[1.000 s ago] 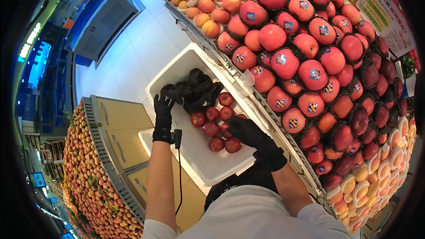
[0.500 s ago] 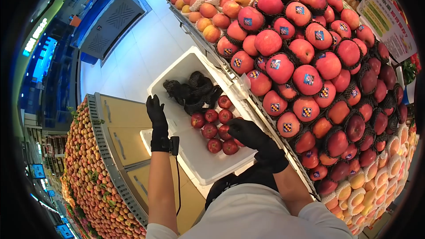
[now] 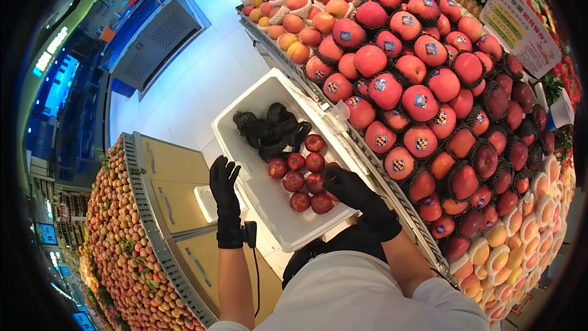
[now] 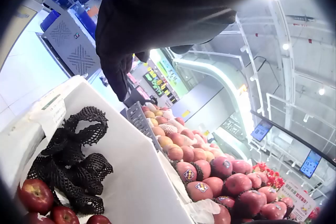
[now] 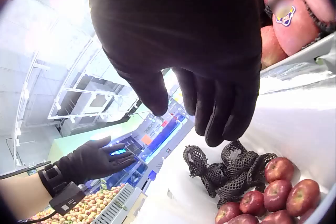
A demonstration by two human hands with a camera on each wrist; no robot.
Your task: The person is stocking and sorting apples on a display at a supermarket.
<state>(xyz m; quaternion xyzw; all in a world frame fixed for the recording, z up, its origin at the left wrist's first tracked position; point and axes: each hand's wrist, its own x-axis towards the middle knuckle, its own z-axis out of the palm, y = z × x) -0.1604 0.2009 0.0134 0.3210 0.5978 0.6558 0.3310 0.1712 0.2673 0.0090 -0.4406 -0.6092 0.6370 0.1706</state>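
A white bin (image 3: 269,216) stands between two fruit displays, with dark red apples (image 3: 293,181) and black foam nets (image 3: 273,129) inside. My gloved left hand (image 3: 224,193) hovers at the bin's left edge, fingers spread and holding nothing. My gloved right hand (image 3: 355,191) is over the bin's right side above the apples; in the right wrist view the right hand (image 5: 184,50) has its fingers extended downward, with nothing seen between them. The nets (image 5: 231,171) lie beside the apples (image 5: 277,195) in that view.
A slanted display of large red apples (image 3: 422,101) borders the bin on the right. Small fruit (image 3: 131,239) fills a display at the left, above yellow cabinets (image 3: 177,190). A white lid-like piece (image 3: 207,203) lies left of the bin.
My left hand has moved back from above the nets, outward past the bin's left edge and toward my body. My right hand has stayed near the bin's right side.
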